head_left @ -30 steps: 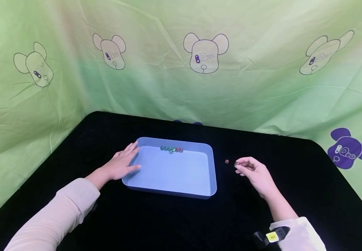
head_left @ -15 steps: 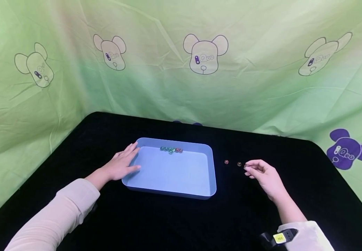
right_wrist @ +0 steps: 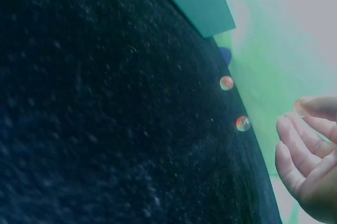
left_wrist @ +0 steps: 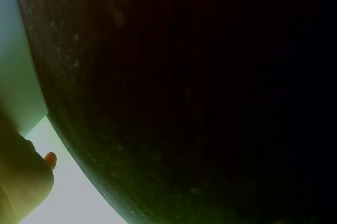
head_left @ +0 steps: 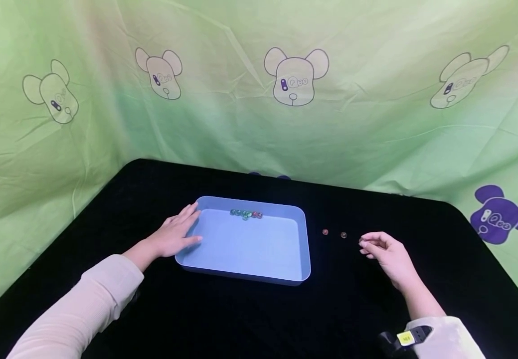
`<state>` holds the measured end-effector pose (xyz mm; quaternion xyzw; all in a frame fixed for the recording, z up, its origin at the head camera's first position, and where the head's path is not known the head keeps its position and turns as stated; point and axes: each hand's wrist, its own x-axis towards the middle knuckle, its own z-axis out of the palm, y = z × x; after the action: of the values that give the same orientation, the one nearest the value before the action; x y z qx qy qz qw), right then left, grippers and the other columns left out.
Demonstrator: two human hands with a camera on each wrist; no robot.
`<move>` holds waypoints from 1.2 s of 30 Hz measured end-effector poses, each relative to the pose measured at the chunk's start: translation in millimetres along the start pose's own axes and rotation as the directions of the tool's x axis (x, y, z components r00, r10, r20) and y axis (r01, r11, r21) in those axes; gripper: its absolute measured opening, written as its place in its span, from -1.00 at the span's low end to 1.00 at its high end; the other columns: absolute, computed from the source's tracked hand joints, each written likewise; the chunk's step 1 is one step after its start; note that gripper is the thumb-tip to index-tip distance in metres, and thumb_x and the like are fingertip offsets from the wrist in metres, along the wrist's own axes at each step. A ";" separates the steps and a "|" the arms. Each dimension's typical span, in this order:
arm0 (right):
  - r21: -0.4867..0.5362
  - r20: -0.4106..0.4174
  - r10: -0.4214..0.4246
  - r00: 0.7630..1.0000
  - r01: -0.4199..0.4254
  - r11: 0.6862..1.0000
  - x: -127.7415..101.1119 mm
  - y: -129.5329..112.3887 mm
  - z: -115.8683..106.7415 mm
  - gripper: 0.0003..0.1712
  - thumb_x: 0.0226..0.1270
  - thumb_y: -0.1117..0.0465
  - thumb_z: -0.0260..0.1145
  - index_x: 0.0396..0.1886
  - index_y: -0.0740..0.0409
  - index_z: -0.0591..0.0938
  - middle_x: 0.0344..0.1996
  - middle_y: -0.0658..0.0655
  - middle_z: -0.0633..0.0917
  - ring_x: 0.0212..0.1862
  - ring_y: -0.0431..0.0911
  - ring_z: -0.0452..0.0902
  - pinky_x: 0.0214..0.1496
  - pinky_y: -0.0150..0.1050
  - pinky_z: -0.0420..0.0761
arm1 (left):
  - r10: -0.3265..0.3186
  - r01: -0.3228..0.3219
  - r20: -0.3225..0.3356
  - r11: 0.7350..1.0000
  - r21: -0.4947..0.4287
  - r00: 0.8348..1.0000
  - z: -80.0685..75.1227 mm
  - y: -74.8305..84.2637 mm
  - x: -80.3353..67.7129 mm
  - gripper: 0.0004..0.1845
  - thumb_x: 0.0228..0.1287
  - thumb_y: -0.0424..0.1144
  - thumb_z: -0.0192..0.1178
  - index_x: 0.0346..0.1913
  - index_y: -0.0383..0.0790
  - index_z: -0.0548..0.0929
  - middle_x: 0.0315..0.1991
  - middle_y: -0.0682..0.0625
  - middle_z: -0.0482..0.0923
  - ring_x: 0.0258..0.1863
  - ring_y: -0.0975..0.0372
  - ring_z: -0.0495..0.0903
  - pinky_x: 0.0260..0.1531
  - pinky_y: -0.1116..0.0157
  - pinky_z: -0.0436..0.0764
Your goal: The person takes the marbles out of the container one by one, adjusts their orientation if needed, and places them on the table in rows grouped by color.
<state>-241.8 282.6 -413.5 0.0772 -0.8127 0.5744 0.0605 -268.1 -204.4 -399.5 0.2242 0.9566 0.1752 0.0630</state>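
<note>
In the head view my left hand [head_left: 174, 236] lies with straight fingers over the left rim of a shallow blue tray [head_left: 241, 249]. Along the tray's far wall sit several green marbles [head_left: 238, 213] and a couple of red ones [head_left: 257, 215]. To the right of the tray, my right hand [head_left: 386, 255] pinches a reddish marble [right_wrist: 300, 108] between thumb and fingertips. Two more reddish marbles, a nearer one to the tray [head_left: 325, 232] and another [head_left: 343, 235], rest in a row on the black cloth between tray and hand.
A black cloth [head_left: 223, 319] covers the table. Green fabric [head_left: 223, 129] printed with bear heads hangs behind and at both sides. A strap with a yellow-labelled plug [head_left: 409, 338] sits at the right sleeve. The left wrist view shows mostly dark cloth.
My right hand has moved to the right, leaving a second marble uncovered on the cloth, and now pinches another marble. The left hand and tray have stayed in place.
</note>
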 end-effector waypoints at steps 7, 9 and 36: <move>-0.032 0.011 0.019 1.000 -0.019 0.999 4.9 -1.9 -6.1 -0.91 0.16 0.18 0.19 -0.32 0.00 0.51 -0.45 -0.16 0.59 -0.43 -0.30 0.53 -0.41 -0.43 0.48 | 0.000 0.000 -0.004 1.000 -0.008 1.000 -0.3 -0.7 0.2 -0.27 0.22 0.06 -0.08 0.30 -0.33 -0.01 0.34 -0.09 -0.32 0.29 0.04 -0.30 0.10 -0.02 -0.09; -0.039 0.005 0.024 1.000 -0.024 0.999 5.0 -6.7 -5.6 -0.91 0.17 0.22 0.18 -0.31 0.09 0.50 -0.46 -0.16 0.60 -0.44 -0.30 0.53 -0.41 -0.42 0.48 | -0.001 0.001 -0.005 1.000 -0.009 1.000 -0.2 -1.0 -0.2 -0.27 0.22 0.05 -0.08 0.30 -0.33 -0.01 0.34 -0.09 -0.32 0.29 0.04 -0.30 0.11 -0.02 -0.10; -0.227 -0.009 0.101 0.995 -0.100 0.969 21.3 -1.6 -7.1 -0.70 0.19 0.33 0.10 -0.21 0.55 0.38 -0.47 0.04 0.60 -0.49 -0.34 0.50 -0.45 -0.40 0.48 | 0.004 -0.004 -0.008 1.000 0.013 1.000 2.6 -2.9 1.0 -0.27 0.22 0.06 -0.08 0.30 -0.32 -0.01 0.34 -0.08 -0.32 0.29 0.06 -0.30 0.11 -0.02 -0.09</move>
<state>-262.3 287.6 -405.7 0.0294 -0.8760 0.4799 0.0385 -269.6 -205.6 -403.0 0.2257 0.9575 0.1701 0.0577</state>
